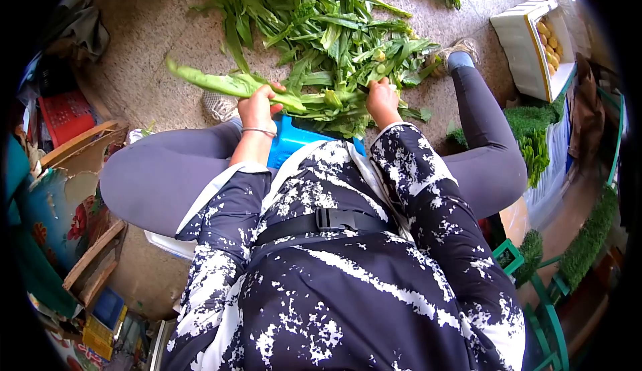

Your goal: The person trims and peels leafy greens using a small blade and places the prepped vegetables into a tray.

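My left hand is closed around a long, pale green leafy vegetable stalk, its leaf end pointing left and its cut-looking end to the right. Close to the right side of the pile, my right hand has its fingers curled together; what they hold is hidden from above. A big heap of long green leaves spreads on the floor in front of me, reaching right up to both hands. Between my legs a blue plastic object shows in part beneath the hands.
A white foam box of yellowish, potato-like produce stands at the right. Dark leafy greens lie below it. At left are a red plastic basket and a broken wooden frame. My shoes flank the leaf heap.
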`<state>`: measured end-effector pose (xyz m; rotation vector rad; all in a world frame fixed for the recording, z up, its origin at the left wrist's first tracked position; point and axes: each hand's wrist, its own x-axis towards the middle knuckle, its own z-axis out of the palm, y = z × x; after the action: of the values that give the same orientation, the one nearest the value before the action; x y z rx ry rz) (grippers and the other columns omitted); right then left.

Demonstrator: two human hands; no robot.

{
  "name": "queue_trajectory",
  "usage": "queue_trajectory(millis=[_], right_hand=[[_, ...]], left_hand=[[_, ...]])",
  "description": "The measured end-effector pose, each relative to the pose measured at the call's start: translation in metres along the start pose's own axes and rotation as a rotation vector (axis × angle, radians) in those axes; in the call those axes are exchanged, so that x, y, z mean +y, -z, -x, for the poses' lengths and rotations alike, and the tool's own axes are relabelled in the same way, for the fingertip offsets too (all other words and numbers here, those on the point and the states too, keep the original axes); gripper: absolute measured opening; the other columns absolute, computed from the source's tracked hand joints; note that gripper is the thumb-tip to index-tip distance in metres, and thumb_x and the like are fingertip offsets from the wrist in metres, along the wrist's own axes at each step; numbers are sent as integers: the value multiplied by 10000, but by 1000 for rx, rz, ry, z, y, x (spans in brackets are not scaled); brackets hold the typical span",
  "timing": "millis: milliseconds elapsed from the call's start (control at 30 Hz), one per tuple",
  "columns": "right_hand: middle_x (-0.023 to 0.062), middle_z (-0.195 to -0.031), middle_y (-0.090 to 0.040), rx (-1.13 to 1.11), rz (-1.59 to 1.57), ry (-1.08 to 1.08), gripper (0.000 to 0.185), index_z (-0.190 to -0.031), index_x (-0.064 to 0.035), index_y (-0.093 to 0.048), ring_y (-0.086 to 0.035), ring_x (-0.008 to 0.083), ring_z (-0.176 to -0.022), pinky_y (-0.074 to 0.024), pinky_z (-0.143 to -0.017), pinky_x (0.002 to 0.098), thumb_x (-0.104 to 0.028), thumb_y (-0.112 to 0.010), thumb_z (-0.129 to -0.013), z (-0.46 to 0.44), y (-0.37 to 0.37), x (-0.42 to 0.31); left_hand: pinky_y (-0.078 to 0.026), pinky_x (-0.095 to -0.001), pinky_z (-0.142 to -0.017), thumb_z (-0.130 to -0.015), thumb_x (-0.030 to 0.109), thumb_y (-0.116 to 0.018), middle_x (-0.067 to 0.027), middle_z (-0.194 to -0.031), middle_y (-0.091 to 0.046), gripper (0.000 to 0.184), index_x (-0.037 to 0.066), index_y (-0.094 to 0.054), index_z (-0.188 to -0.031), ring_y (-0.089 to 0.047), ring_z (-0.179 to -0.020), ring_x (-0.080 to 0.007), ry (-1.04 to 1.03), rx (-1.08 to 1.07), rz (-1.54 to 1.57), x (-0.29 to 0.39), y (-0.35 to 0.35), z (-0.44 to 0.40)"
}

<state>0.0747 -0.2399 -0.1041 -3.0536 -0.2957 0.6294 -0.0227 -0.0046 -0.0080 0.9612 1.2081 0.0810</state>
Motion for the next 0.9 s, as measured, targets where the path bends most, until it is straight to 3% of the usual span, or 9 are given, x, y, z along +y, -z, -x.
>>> queue_trajectory(millis=[133, 300, 400, 467, 500, 600, 733, 800, 900], right_hand=[[135, -840, -619, -76, -296, -18, 257, -930, -143, -608, -598, 301, -777, -468, -673, 393, -254, -645, -701, 6, 49, -23], [88, -749, -638, -205, -790, -7, 295, -901, -120, -638, -609, 219, -664, -464, -623, 319, -251, -707, -646, 26, 72, -64], [79, -799, -631, -188, -974, 121, 265, -894, -88, -640, -599, 192, -670, -465, -647, 276, -170, -700, -650, 47, 76, -84], [86, -867, -602, 279, -1066, 310, 249, -878, -54, -638, -588, 200, -691, -464, -671, 272, -139, -701, -653, 50, 69, -89], [76, -851, -558, 285, -1093, 172, 229, -859, -18, -631, -567, 185, -684, -470, -627, 269, -134, -703, -675, 52, 71, -90], [-2, -682, -484, -394, -1558, -328, 330, -865, -35, -632, -442, 82, -502, -335, -394, 216, -356, -599, -794, 68, 98, -72], [-33, -617, -455, -979, -2038, -563, 386, -780, -80, -532, -366, 65, -456, -268, -383, 196, -445, -438, -862, 61, 81, -75], [-47, -575, -415, -985, -2206, -703, 306, -689, -134, -434, -315, 68, -436, -244, -376, 198, -385, -486, -857, 54, 75, -80], [-65, -505, -310, -977, -1957, -715, 273, -690, -174, -369, -255, 65, -399, -205, -354, 219, -331, -525, -850, 51, 58, -74]], left_hand=[[-478, -249, -469, -678, -3, -450, -100, -753, -596, 111, 2, -523, -762, -611, -738, -224, 151, -113, 29, -17, 9, -12], [-462, -261, -527, -707, 303, -707, -19, -790, -602, 313, 73, -579, -876, -584, -730, -145, 203, -349, -62, -17, -8, 7], [-464, -261, -568, -775, 224, -648, -1, -919, -583, 278, 106, -564, -1012, -551, -779, -118, 112, -368, 75, -18, -12, 11], [-478, -256, -585, -803, 171, -612, -2, -925, -575, 243, 109, -563, -1032, -548, -781, -119, 52, -349, 159, -18, -11, 6], [-480, -253, -582, -801, 164, -613, -3, -924, -574, 237, 108, -564, -1026, -547, -786, -119, 30, -326, 171, -18, -9, 5], [-481, -249, -576, -798, 152, -614, -4, -925, -571, 227, 106, -566, -1015, -545, -794, -118, -5, -306, 198, -17, -7, 1], [-481, -249, -573, -798, 147, -614, -2, -927, -568, 209, 102, -572, -997, -544, -794, -117, -28, -351, 186, -19, -9, 5], [-481, -245, -582, -794, 174, -622, -7, -918, -584, 220, 96, -581, -996, -549, -777, -114, 31, -356, 128, -19, -9, 7], [-480, -233, -564, -803, 201, -611, -15, -924, -592, 217, 88, -589, -986, -552, -790, -103, -12, -382, 12, -22, -7, 4]])
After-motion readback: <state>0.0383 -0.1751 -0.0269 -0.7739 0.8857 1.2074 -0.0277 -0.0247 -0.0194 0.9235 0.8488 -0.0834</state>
